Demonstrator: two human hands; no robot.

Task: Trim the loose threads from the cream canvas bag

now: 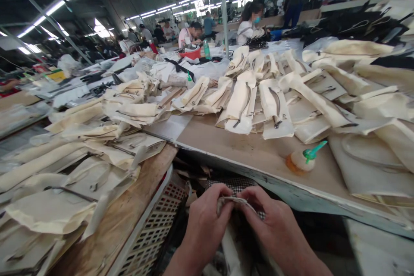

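My left hand (210, 213) and my right hand (267, 215) are close together at the lower middle, below the table edge. Each pinches one end of the upper edge of a cream fabric piece (237, 199), which hangs down between my forearms. Its lower part is dark and partly hidden. Black-and-white checked cloth (237, 184) shows just behind my fingers. On the table beyond stands a small glue bottle (302, 161) with a green nozzle and an orange-brown base.
Cream fabric pieces with dark zippers lie heaped on the left table (106, 241) and along the brown-topped table (207, 133). A white plastic basket (155, 224) stands between the tables. A pole (224, 8) rises at the back. Several people sit or stand farther off.
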